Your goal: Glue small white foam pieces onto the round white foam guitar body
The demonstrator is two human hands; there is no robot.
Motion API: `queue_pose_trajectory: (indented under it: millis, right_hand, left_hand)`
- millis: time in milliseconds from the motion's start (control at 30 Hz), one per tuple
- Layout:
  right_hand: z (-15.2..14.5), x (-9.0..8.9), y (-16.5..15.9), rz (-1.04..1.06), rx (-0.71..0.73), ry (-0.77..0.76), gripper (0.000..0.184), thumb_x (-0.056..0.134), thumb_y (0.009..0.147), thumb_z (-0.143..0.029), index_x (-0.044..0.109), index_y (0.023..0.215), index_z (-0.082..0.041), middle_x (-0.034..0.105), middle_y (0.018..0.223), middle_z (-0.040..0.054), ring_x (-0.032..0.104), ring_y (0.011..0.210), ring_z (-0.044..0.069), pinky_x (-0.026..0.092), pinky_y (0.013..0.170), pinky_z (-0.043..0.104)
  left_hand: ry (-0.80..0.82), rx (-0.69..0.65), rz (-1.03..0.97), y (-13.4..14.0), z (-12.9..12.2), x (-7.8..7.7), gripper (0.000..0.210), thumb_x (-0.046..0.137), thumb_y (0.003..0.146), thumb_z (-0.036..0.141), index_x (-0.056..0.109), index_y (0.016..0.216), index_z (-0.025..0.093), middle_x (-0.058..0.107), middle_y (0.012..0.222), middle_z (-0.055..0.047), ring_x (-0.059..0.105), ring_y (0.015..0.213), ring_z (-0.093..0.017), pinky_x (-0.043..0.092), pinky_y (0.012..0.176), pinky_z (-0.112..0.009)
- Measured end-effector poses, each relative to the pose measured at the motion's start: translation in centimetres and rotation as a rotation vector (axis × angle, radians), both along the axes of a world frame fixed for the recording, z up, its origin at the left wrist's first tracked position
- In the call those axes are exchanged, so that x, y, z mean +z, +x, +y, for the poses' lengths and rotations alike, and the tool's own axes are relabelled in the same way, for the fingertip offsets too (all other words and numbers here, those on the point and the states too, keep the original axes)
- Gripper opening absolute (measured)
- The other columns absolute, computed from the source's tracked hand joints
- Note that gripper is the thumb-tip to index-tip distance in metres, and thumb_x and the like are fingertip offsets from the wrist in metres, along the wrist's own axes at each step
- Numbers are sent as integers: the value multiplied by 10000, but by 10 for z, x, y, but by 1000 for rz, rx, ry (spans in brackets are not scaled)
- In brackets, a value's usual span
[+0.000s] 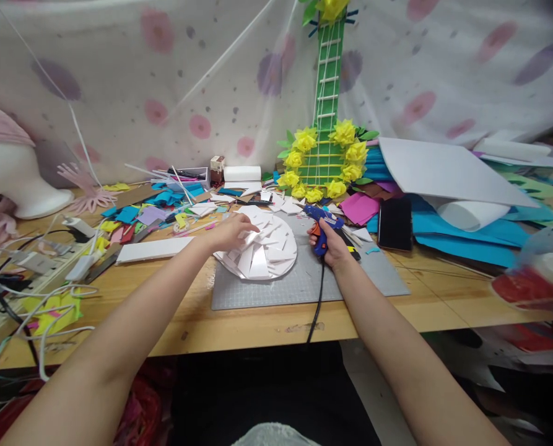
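A round white board (283, 263) lies on the grey cutting mat (248, 298), with several white foam board pieces (259, 260) layered over it at different angles. My left hand (234, 232) reaches over the disc's left side, fingers bent and closed around a small white piece among the others; its fingertips are partly hidden. Right of the disc, my right hand (329, 243) grips a blue hot glue gun (321, 226) by its handle, a finger by the orange trigger. The gun's nozzle points up and left, and its black cord (320, 297) hangs over the table edge.
A green guitar-shaped craft (327, 142) with yellow paper flowers stands behind. A black phone (395, 224) and stacked blue sheets (462, 241) lie right. Colored scraps (158, 214), a white strip (155, 249) and a power strip with tangled cables (30, 291) occupy the left.
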State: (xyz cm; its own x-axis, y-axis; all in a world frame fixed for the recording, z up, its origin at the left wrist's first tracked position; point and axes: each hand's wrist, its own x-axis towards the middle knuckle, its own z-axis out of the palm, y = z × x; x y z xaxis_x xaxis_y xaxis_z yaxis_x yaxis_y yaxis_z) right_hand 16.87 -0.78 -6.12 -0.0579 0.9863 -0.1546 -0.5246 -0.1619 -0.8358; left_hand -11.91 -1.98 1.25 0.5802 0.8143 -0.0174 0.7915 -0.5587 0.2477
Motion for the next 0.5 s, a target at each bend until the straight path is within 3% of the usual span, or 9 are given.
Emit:
queue_pose_trajectory:
  millis: [200,500]
  right_hand:
    - [-1,1,-1,0,-20,-5,322,710,685,-448,587,655,-151,623,576,3,470,408,48,404,368,157]
    - [0,0,-1,39,-21,7,319,710,685,-446,579,668,-156,623,579,-3,464,410,45,407,377,154]
  left_hand:
    - [-32,6,177,0,4,-10,512,529,766,207,546,1265,317,498,1194,-69,423,1155,-248,337,976,-344]
    - [44,34,85,-5,4,-21,458,561,753,202,605,1195,315,502,1210,-68,412,1180,-264,310,1011,-391]
